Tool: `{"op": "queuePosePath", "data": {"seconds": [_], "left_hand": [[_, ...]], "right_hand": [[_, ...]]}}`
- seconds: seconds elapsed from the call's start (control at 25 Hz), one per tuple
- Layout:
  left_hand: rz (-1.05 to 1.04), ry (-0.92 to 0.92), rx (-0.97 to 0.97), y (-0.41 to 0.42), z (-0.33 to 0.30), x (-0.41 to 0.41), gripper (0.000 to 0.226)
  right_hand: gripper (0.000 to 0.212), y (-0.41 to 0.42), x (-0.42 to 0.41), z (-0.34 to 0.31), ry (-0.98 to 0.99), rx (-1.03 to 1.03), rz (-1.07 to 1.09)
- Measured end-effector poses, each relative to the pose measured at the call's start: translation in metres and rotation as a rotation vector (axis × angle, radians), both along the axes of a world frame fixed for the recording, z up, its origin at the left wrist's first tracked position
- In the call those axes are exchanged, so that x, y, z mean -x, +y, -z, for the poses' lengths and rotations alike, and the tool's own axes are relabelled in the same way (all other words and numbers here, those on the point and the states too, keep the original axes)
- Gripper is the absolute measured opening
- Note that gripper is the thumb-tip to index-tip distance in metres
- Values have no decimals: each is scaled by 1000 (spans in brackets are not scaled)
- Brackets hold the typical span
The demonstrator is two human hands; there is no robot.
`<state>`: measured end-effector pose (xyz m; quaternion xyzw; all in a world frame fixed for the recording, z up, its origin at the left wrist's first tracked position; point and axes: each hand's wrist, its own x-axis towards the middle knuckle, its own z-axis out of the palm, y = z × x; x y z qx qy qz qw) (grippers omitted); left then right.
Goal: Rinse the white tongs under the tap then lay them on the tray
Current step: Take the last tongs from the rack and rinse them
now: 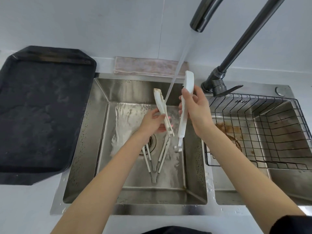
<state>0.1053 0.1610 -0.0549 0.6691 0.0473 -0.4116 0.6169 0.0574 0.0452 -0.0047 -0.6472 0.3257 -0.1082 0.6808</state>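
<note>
Over the left sink (101, 125), the left hand (152, 121) grips one white tong piece (161, 105) under the tap (200, 19) water; the right hand (196, 105) grips another piece (184, 107). The black tray (42, 112) lies far left.

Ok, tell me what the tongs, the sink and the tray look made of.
White tongs: apparently matte plastic, opaque, no metallic shine. Sink: brushed stainless steel, judging by its grey reflective walls. Tray: black, dull finish; plastic or coated metal, cannot tell which.
</note>
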Motion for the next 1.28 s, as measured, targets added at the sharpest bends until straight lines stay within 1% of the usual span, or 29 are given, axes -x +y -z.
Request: {"op": "queuePosePath", "data": {"seconds": [0.12,0.24,0.36,0.44,0.52,0.64,0.68,0.76,0.84,0.88,0.96,1.08,1.16,1.28], "left_hand": [[67,54,17,-10,1,7,38],[85,102,48,-13,-1,11,38],[106,108,36,-15,0,14,38],[94,117,40,-15,1,14,36],[48,151,72,-13,3,12,34],[-73,260,143,-5,6,5,28],[-123,301,179,-2,5,3,27],[-209,360,272,3,1,-2,24],[-225,373,367,5,-6,-8,15],[-210,363,406,4,-10,-10,12],[-165,325,445,1,-17,-18,13],[-109,290,456,-9,-26,-24,14],[-122,299,468,-16,-29,-26,12],[-158,355,482,-25,-32,-28,26]], "right_hand": [[42,-2,5,-8,13,120,-9],[41,-2,9,-10,19,206,-46],[45,-2,12,-8,28,257,-62],[43,-5,14,-2,35,255,-46],[37,-10,15,7,17,157,1],[21,-17,14,22,45,-106,111],[21,-18,13,29,68,-221,153],[28,-15,10,44,86,-459,213],[35,-11,7,59,90,-621,246],[36,-10,7,64,91,-667,254],[41,-7,5,73,88,-756,249],[52,-6,2,84,72,-910,235],[54,-7,-1,88,80,-964,236],[52,-10,-2,86,98,-980,236]]}}
